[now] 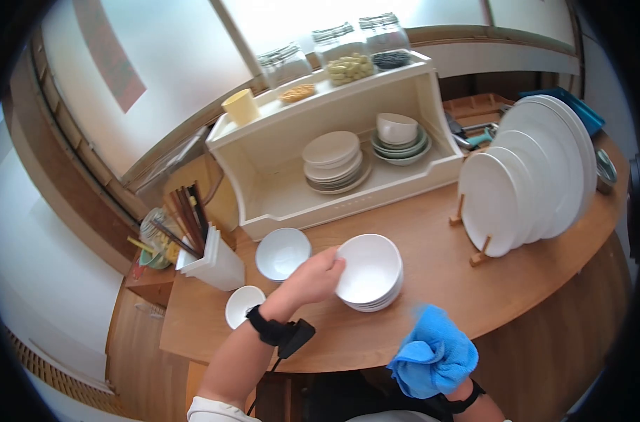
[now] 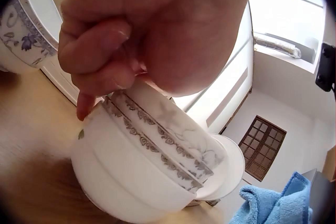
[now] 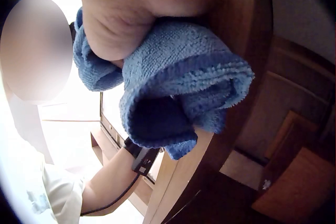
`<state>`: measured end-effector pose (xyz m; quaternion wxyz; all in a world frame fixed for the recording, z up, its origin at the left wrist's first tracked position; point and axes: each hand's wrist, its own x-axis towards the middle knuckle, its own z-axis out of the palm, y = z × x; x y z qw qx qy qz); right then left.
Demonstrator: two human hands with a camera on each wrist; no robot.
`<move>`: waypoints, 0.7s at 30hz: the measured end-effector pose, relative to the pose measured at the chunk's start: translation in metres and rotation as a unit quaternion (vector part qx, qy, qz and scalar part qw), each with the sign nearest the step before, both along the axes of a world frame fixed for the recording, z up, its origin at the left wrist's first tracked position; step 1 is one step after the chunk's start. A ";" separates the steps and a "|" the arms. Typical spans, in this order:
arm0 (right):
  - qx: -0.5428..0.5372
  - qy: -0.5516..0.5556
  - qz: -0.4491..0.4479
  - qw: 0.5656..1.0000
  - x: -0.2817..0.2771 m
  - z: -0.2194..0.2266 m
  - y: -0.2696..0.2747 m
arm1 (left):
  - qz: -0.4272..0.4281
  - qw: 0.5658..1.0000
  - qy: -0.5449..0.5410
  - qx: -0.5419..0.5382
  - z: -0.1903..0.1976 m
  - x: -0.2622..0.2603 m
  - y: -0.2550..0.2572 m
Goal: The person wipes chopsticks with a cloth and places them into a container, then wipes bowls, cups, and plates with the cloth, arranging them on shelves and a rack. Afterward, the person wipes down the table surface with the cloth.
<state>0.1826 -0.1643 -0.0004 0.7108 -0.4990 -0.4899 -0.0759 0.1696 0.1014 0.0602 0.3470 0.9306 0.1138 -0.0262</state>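
My left hand (image 1: 316, 276) pinches the near-left rim of the top white bowl (image 1: 368, 267) in a nested stack on the table. In the left wrist view the fingers curl over the rims of the stacked bowls (image 2: 152, 150), which carry a dark scroll pattern. A blue cloth (image 1: 436, 352) is bunched in my right hand (image 3: 142, 8), over the table's front edge. The cloth hides most of the fingers in the head view. Left of the stack stand another white bowl (image 1: 283, 253) and a smaller one (image 1: 245, 307), partly behind the left wrist.
A cream shelf (image 1: 334, 205) at the back holds stacked plates and bowls, with glass jars (image 1: 348, 56) and a yellow cup (image 1: 240, 107) on top. To the right, large white plates (image 1: 489, 204) stand in a wooden rack. A white chopstick holder (image 1: 218, 264) stands at left.
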 end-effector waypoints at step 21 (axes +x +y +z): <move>-0.153 0.170 -0.093 0.969 -0.027 -0.031 -0.002 | 0.184 0.915 0.041 0.357 0.012 -0.043 0.108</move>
